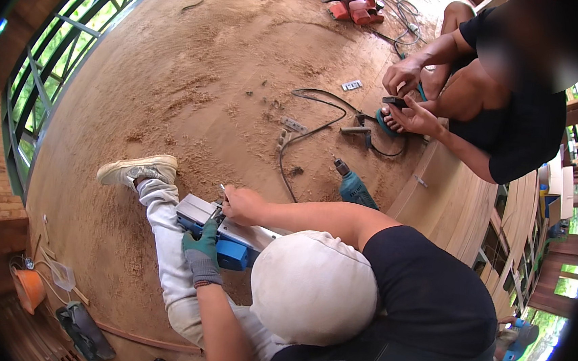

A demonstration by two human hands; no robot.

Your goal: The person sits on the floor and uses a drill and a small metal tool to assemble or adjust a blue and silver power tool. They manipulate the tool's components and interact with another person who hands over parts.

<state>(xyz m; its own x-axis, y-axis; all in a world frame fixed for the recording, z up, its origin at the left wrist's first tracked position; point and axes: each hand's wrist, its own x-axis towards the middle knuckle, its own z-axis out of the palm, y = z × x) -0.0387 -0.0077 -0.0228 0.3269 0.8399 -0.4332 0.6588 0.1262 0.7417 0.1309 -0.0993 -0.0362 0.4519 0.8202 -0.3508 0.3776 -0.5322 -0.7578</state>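
Note:
Neither my left hand nor my right hand shows. Close below me sits a person in a cream cap and dark shirt, one pale-trousered leg stretched out. Across that leg lies a blue power planer, its silver sole facing up. The person's gloved left hand grips the planer's side. Their bare right hand pinches a thin metal piece above the sole; its kind is unclear. At the upper right, a second crouching person holds a small dark block-shaped thing in both hands.
Wood shavings cover the brown floor. A teal drill, a black cord, a power strip and a red power tool lie about. Long boards run along the right. Dark sandals and an orange container sit lower left.

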